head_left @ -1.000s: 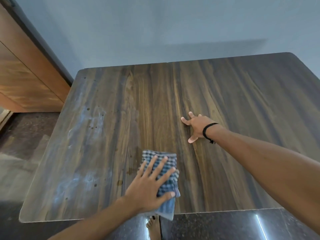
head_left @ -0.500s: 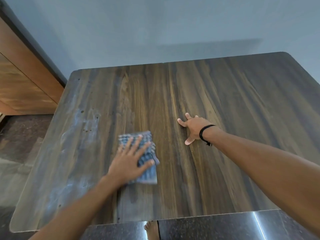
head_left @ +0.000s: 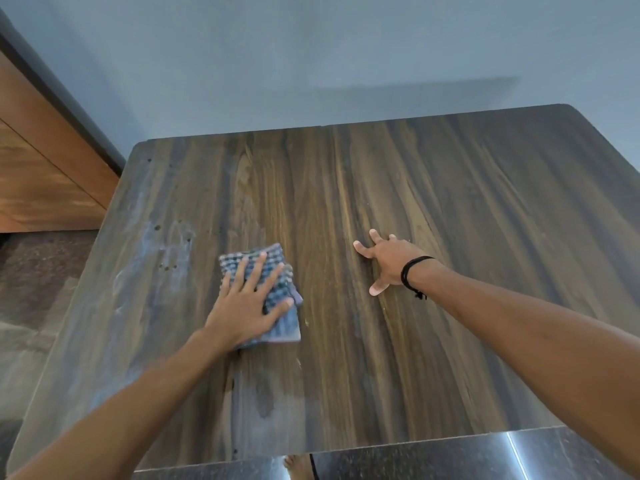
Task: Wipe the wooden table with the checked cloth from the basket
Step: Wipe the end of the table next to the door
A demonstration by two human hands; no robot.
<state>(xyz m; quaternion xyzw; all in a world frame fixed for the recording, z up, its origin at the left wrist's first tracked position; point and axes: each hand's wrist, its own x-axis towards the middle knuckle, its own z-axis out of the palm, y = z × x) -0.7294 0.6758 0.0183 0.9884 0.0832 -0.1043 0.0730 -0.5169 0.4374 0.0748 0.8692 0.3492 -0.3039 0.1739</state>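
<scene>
The folded blue and white checked cloth point(head_left: 282, 323) lies flat on the dark wooden table point(head_left: 450, 220), left of the middle. My left hand point(head_left: 247, 303) presses down on the cloth with fingers spread, covering most of it. My right hand point(head_left: 386, 261) rests on the bare tabletop to the right of the cloth, fingers apart, holding nothing; a black band circles its wrist. A pale dusty smear point(head_left: 152, 258) runs along the table's left side. No basket is in view.
A grey wall point(head_left: 311, 57) stands right behind the table's far edge. A brown wooden cabinet point(head_left: 38, 168) is at the left. Dark stone floor point(head_left: 450, 459) shows past the near edge, with a bare foot point(head_left: 298, 467) below it.
My left hand has slid the cloth away from the near edge, farther onto the table and to the left. The right hand has stayed planted in place.
</scene>
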